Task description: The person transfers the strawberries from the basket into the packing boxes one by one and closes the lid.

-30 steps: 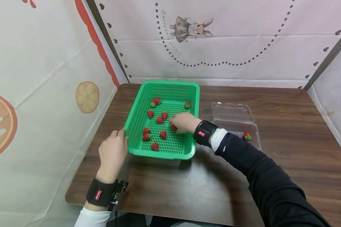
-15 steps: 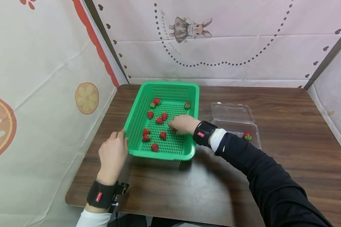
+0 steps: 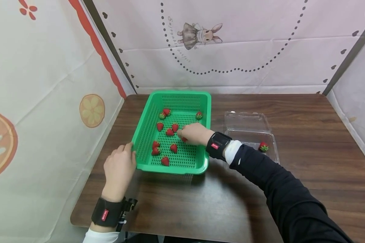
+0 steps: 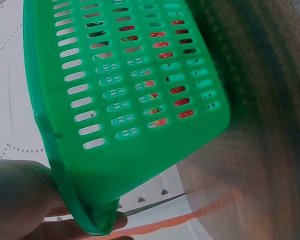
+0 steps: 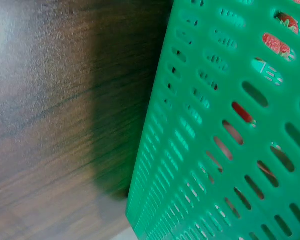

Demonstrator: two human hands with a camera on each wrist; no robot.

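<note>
A green slotted basket sits on the wooden table with several strawberries scattered inside. My right hand reaches into the basket from the right, its fingers curled down round a strawberry near the middle. My left hand grips the basket's near left corner, thumb on the rim. The left wrist view shows the basket wall from outside, with my fingers at its corner. In the right wrist view only the basket's outer wall and the table appear.
A clear plastic clamshell box lies open to the right of the basket, with one strawberry in its near half. Printed cloth walls close in the table at the left, back and right.
My right hand has edged slightly left over the strawberry and stays low in the basket. My left hand keeps its hold on the basket corner. The head view has tilted a little.
</note>
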